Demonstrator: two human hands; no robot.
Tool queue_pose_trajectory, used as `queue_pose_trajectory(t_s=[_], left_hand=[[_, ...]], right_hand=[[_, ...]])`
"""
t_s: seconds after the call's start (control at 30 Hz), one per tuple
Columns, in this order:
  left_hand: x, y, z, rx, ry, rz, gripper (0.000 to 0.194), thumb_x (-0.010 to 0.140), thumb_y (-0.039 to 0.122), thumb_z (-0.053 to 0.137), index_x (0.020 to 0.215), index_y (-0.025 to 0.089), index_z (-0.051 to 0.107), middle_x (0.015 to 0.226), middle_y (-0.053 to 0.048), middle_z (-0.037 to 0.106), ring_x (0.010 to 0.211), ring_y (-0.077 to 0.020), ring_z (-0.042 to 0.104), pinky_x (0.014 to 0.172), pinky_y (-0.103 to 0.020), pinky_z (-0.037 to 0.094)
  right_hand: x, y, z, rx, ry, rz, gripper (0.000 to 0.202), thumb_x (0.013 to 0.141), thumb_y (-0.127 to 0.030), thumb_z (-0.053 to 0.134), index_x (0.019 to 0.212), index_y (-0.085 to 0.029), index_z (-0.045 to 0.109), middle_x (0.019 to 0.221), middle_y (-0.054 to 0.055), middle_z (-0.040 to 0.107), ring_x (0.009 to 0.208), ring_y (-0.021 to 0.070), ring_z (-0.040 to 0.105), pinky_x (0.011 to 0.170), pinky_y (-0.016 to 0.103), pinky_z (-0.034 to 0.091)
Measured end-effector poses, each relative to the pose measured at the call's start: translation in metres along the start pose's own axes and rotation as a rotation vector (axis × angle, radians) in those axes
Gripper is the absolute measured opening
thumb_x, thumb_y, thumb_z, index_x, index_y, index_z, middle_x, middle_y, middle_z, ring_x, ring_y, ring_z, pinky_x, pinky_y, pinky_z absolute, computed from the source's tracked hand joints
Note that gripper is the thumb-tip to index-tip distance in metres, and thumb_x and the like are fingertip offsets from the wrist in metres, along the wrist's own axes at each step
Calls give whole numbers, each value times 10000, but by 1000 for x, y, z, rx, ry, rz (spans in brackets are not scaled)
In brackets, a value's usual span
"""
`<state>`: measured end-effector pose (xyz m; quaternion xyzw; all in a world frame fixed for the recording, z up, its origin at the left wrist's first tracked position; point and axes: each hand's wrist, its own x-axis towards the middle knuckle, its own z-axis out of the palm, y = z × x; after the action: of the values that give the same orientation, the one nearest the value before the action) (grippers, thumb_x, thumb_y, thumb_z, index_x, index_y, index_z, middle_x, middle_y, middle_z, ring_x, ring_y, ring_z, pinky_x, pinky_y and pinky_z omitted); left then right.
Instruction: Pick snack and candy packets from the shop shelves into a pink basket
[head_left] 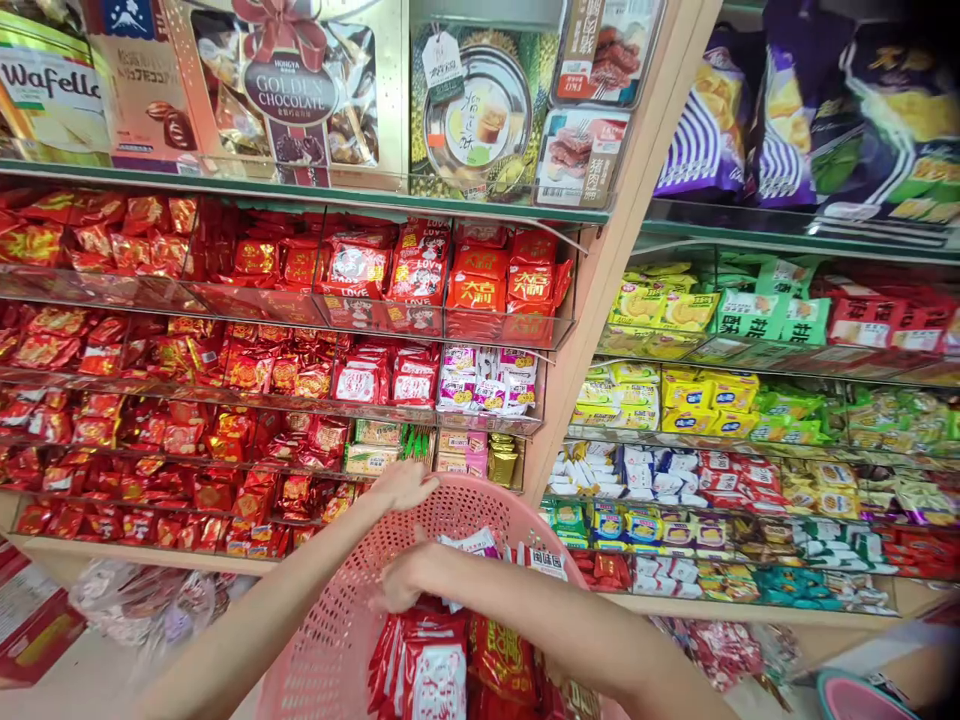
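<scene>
Apparently, one hand supports the basket and the other handles packets

The pink basket [487, 508] is in front of the person, and I use it as my landmark. The left hand [405, 487] is at its far rim, to the left of the middle. The grip there looks folded over the edge, so I believe it is pinching the rim. The right hand [414, 577] is inside the basket, bent downward over the packets. Its fingertips are hidden, so I cannot tell if this grip is pinching a packet or only touching.

The glossy red packets [433, 632] lie in the near part of the basket, some of them standing side by side. Beside them, toward the right wall, are red and gold packets [506, 650]. A white and purple packet [476, 543] is near the far side, beyond the right wrist. Past the basket, to the left, shelves carry rows of red sweets [255, 370]; past it to the right, there are snacks in yellow wrappers [709, 405].

In my judgement, the step in hand is handling packets within the basket; whether they are placed, arranged or lifted, I cannot say. The next move probably calls for the left grip to be firm on the rim, and for the right hand to rise without catching the loose wrappers.
</scene>
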<state>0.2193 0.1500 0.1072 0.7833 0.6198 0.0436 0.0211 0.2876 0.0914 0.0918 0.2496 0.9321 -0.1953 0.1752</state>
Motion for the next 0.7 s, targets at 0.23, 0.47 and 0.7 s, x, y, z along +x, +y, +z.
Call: queue_pose_trajectory(t_s=[0.23, 0.47, 0.7], left_hand=[[11, -6, 9, -4, -4, -7, 451, 831, 425, 285, 721, 157, 630, 771, -144, 670, 722, -267, 634, 589, -311, 404], [23, -4, 17, -33, 14, -27, 408, 813, 418, 300, 748, 165, 614, 787, -137, 663, 759, -274, 629, 615, -330, 419], [31, 0, 27, -77, 2, -39, 359, 797, 385, 321, 771, 160, 600, 826, -133, 644, 804, -260, 612, 690, -347, 429]], right_hand=[[-86, 19, -64, -108, -108, -65, 341, 845, -348, 369, 941, -167, 642, 820, 43, 638, 647, 145, 543, 526, 250, 401], [-187, 85, -140, 50, 305, -85, 288, 849, -286, 411, 908, -149, 657, 683, -6, 585, 584, 88, 443, 561, 218, 349], [-228, 119, -200, 476, 837, -7, 239, 796, -317, 506, 781, -134, 659, 786, 43, 657, 695, 104, 562, 656, 234, 432]])
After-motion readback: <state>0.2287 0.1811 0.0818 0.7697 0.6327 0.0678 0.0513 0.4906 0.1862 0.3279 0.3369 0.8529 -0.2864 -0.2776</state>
